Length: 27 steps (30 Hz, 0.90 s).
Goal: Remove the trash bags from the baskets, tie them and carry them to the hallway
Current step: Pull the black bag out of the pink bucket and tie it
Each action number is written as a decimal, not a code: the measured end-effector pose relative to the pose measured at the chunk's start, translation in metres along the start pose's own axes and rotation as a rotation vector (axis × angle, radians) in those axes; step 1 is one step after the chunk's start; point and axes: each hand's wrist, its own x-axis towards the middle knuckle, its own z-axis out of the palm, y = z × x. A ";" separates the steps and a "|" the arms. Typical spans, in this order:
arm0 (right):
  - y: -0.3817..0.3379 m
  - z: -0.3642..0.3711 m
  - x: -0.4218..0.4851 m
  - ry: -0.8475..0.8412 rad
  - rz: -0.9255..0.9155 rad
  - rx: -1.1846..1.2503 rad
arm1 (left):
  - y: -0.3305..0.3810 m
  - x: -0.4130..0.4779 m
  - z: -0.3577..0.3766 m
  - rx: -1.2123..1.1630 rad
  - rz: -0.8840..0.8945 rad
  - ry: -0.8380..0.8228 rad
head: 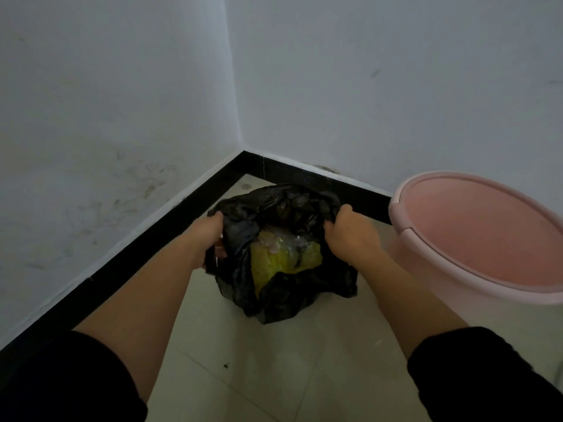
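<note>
status: one black trash bag [274,303] is already out of its basket; it sits on the tiled floor [243,376] between the two hands, in the room corner; the pink basket [475,233] stands just right of the right hand, unlined, nothing visible inside it; so removal looks done for this one; tying not done, carry to the hallway not done; other baskets or bags are not in view, can't say how many are left.

hands: left hand [210,239] has fingers curled round a bunch of the bag's rim on the left side; right hand [350,236] has fingers curled over the rim on the right side, knuckles up; both grip plastic, well apart from each other, mouth held wide between them; my read is this is the gather-the-rim step just ahead of the knot.

bag: thin black film, crumpled and glossy, slumped on the floor, not taut; mouth open upward; inside, yellow rubbish [283,263] with some clear or pale wrapping on top, exact items too dim to name; fill looks low to middling, so there should be enough slack rim to knot; film looks flimsy, a hard pull could tear it.

around: black skirting [152,248] runs beyond and left of the left hand, and behind the bag past both hands; scuffed white wall [122,117] above it; black sleeves at the near end of both forearms; light is poor.
</note>
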 end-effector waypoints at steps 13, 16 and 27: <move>0.004 -0.013 -0.003 -0.464 0.168 0.700 | -0.003 -0.005 -0.006 -0.039 0.107 -0.191; -0.003 -0.003 -0.009 -0.464 0.250 0.594 | -0.009 -0.005 0.002 0.076 0.084 -0.119; -0.017 -0.024 -0.004 0.139 0.113 0.113 | 0.010 -0.005 -0.002 -0.161 0.411 0.392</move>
